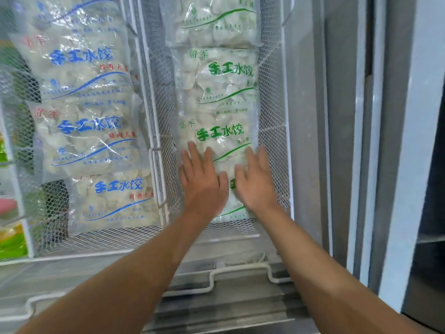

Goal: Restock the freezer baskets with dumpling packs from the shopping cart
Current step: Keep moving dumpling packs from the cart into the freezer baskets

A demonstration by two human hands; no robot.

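A white mesh freezer basket on the right holds several clear dumpling packs with green print. Both my hands lie flat on the nearest green-print pack, fingers straight. My left hand presses its left half and my right hand presses its right half, close to the basket's right wall. A further green-print pack overlaps it behind. The shopping cart is out of view.
The left mesh basket holds overlapping dumpling packs with blue print. A mesh divider separates the two baskets. Colourful packages sit at the far left. The freezer's grey frame rises on the right, a metal rail below.
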